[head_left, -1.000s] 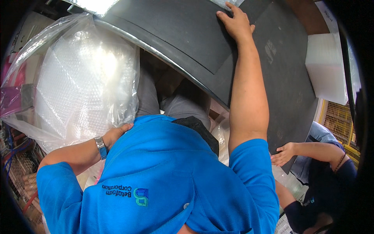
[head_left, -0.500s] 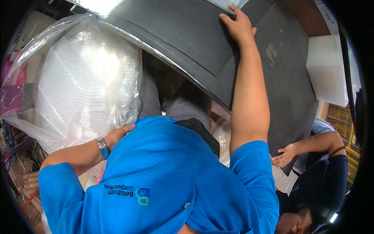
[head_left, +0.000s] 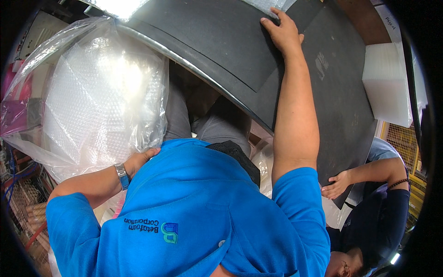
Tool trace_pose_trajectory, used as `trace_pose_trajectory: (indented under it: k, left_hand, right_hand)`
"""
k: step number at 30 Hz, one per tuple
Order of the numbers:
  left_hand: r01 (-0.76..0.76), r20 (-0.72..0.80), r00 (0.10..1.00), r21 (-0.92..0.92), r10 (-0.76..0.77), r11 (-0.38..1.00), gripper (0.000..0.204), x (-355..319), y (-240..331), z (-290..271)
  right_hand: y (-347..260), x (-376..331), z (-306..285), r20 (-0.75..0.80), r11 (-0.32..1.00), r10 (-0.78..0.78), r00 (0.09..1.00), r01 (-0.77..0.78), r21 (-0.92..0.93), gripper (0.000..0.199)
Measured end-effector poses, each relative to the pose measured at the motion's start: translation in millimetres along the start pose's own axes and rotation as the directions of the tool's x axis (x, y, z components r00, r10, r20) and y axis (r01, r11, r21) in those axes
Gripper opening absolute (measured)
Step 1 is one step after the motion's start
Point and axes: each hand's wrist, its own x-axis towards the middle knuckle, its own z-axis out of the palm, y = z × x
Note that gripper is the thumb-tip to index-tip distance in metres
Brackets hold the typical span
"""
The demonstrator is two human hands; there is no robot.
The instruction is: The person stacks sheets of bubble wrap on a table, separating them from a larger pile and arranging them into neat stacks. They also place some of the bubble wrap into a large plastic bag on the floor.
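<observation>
My right hand (head_left: 284, 33) reaches to the far side of a black-topped table (head_left: 207, 51). Its fingers are spread, resting at the edge of a clear plastic piece (head_left: 271, 4) that looks like bubble wrap. Down by my left hip, my left hand (head_left: 140, 160) is beside a large clear plastic bag (head_left: 64, 161) with bubble wrap (head_left: 92, 101) inside. The thumb shows against my blue shirt, but the other fingers are hidden, so I cannot tell whether the hand grips anything.
A block of white foam-like sheets (head_left: 386, 83) stands at the table's right end. Near the right edge, another person's hand (head_left: 338, 184) touches the table's corner. Pink and purple packages (head_left: 18, 111) lie at the left. The table's metal edge (head_left: 198, 81) curves past my legs.
Both my hands stay where they were. The other person at the right has shifted slightly, with their hand still at the table corner.
</observation>
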Motion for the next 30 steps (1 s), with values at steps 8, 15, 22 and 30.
trace_pose_trajectory:
  k: [8,15,22,30]
  left_hand:
    - [-0.006,-0.025,1.0,0.086,0.009,0.996,0.049,0.3,-0.8,1.3]
    - [-0.022,0.014,1.0,0.024,0.022,0.999,0.061,13.6,-6.0,-13.5]
    - [-0.069,-0.012,0.998,0.048,0.07,0.996,0.058,-0.2,-3.9,0.8]
    - [-0.061,-0.01,0.998,0.046,0.062,0.997,0.06,-0.4,-3.1,0.5]
  right_hand:
    - [-3.6,-4.8,1.0,-0.046,1.0,-0.021,0.999,0.022,0.008,0.058]
    - [-6.0,-5.3,-2.6,0.002,1.0,0.001,1.0,-0.001,0.021,0.055]
    - [-11.4,-7.2,-6.6,0.019,0.998,0.041,0.999,-0.042,0.047,0.06]
    - [-11.0,-6.4,-4.5,-0.017,0.998,0.049,0.999,-0.048,0.047,0.067]
